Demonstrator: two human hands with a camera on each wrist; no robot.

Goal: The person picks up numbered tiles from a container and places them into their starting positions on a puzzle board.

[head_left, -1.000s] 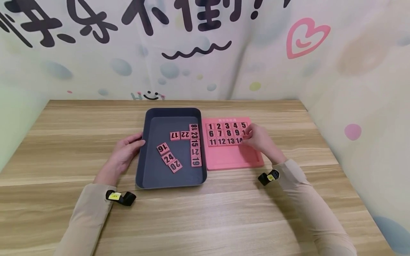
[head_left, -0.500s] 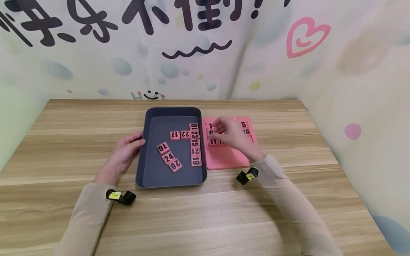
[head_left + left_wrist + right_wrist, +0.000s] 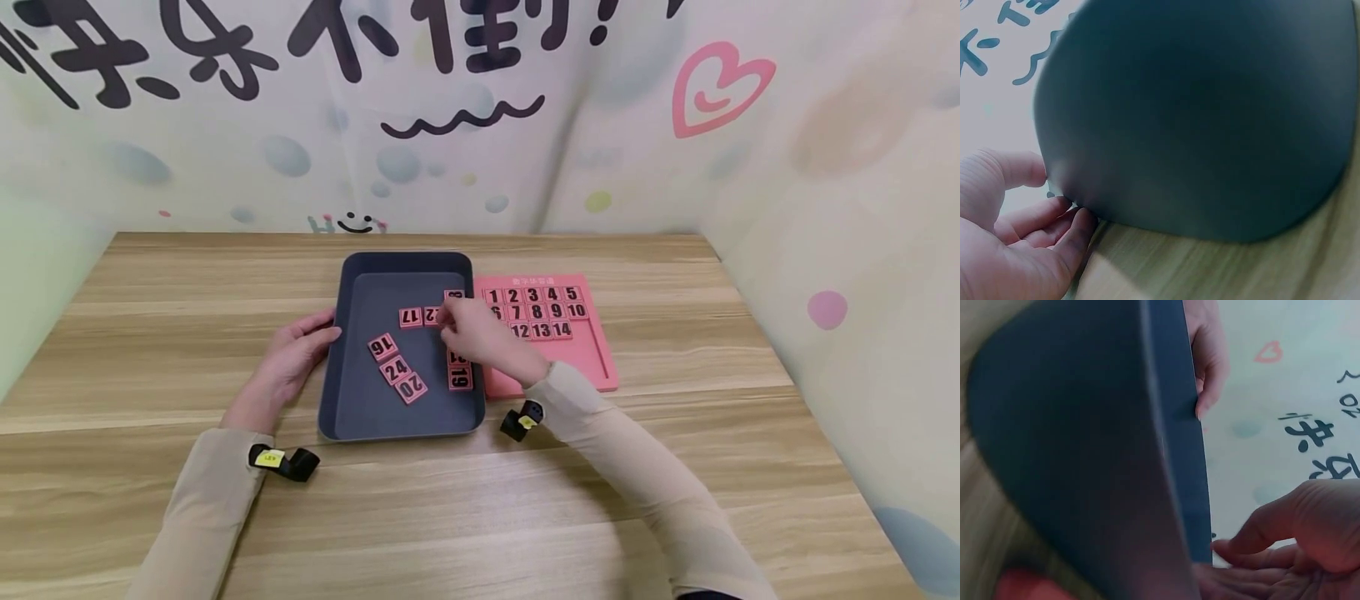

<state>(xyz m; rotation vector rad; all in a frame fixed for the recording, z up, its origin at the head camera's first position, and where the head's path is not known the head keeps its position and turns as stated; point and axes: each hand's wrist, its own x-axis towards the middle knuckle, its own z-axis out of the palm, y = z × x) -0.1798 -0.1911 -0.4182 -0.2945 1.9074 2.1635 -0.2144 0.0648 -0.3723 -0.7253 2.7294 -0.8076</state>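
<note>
My left hand (image 3: 292, 354) rests at the left side of a dark blue-grey tray (image 3: 397, 423), thumb and fingertips touching its outer wall. My right hand (image 3: 487, 333) is over the tray's right side with bent fingers, covering part of a column of pink number tiles; whether it pinches one is hidden. Tile 19 (image 3: 460, 378) shows below it. Tiles 17 (image 3: 410, 317), 16 (image 3: 382, 347), 24 (image 3: 394, 369) and 20 (image 3: 411, 388) lie loose in the tray. Tiles in ordered rows, ending with 14 (image 3: 562, 330), sit on a pink board (image 3: 555, 367) at the right.
The tray and board stand side by side on a wooden table (image 3: 420, 517). A printed wall covering (image 3: 480, 183) rises behind the table's back edge. In the right wrist view, the tray's wall (image 3: 1085, 450) blocks sight of the tiles.
My right hand has moved left from tile 14 on the board, across it, and over the tray's tile column. Tiles 10 and 14 are uncovered. The left hand stays put.
</note>
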